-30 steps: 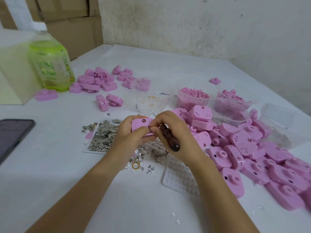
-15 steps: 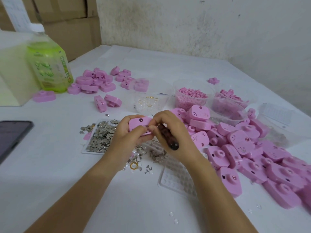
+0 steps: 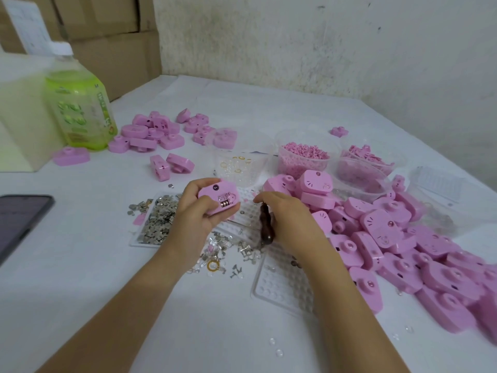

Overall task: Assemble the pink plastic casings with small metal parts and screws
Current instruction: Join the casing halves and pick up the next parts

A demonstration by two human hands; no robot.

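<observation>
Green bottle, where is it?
In the head view the green bottle stands far left on the table, beside a pale box, with pink casings heaped to its right.

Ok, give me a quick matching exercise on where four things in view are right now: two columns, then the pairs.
Things:
1. pink casing
2. screwdriver
3. green bottle
4. phone

Places:
A. gripped by the right hand
B. standing upright, far back left
C. lying flat at the near left edge
D. held in the left hand

Pairs: 1-D, 2-A, 3-B, 4-C
</observation>
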